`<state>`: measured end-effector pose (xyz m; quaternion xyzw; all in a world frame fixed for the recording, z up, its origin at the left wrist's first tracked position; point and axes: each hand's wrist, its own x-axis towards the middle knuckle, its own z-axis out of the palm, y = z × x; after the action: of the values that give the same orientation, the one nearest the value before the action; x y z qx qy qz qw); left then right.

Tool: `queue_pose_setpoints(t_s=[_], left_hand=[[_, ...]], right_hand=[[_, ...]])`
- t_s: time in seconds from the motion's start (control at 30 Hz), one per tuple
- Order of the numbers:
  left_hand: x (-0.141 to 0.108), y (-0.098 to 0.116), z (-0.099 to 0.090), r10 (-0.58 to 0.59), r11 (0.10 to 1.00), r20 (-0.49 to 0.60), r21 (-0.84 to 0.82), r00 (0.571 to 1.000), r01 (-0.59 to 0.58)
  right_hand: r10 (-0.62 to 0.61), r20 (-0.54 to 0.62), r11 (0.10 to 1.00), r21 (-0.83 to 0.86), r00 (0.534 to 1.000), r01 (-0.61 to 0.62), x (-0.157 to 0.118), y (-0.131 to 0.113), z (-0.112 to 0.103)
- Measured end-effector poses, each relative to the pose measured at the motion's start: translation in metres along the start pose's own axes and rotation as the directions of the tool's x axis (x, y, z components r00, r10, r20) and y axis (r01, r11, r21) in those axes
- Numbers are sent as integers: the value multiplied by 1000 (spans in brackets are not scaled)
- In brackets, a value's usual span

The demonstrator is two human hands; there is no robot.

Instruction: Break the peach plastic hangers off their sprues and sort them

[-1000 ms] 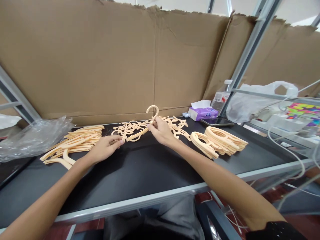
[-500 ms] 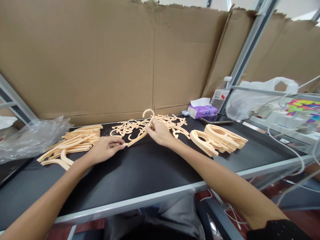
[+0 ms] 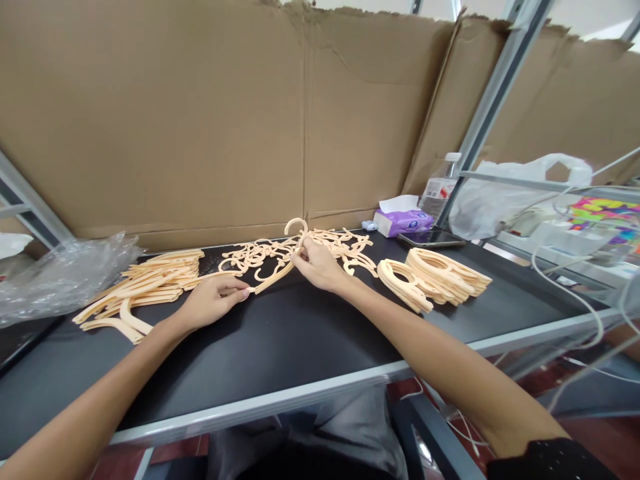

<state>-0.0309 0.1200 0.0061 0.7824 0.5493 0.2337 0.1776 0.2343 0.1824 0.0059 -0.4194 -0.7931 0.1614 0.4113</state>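
A cream-coloured clothes hanger [image 3: 273, 278] is held between my two hands just above the black tabletop. My right hand [image 3: 316, 265] grips it near the base of its hook, which curves up above the fingers. The fingertips of my left hand [image 3: 215, 301] pinch the lower end of its arm. Behind the left knuckles shows a curved cream strip [image 3: 220, 275]; whether it joins the held hanger I cannot tell. A loose heap of small hooked pieces [image 3: 340, 247] lies beyond the hands.
A pile of hanger parts [image 3: 160, 277] lies at left beside crumpled clear plastic [image 3: 75, 273]. Stacked parts with round openings [image 3: 440, 277] sit at right. Behind them are a purple tissue pack [image 3: 403, 221], a phone [image 3: 433, 238] and a bottle [image 3: 440, 190]. Cardboard [image 3: 200, 120] walls the back.
A curved cream strip has come into sight behind my left hand. Both hands keep their grip on the hanger and have hardly moved; the view has shifted slightly.
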Motion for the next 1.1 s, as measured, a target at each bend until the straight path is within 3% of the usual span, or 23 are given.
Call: queue_pose_setpoints(t_s=[0.17,0.37,0.7,1.1], left_hand=[[2,-1,-5,106,992,82,58,991,-111],[6,-1,-5,65,998,95,-6,993,-65],[15,17,-9,76,990,147,-131,986,-57],[7,11,-3,22,997,67,-81,998,-16]], right_hand=[[-4,26,1000,21,1000,3,1,2,0],[-17,27,999,42,999,16,2,4,-1],[-42,68,998,44,997,39,2,5,1],[-40,71,998,48,997,36,2,4,1]])
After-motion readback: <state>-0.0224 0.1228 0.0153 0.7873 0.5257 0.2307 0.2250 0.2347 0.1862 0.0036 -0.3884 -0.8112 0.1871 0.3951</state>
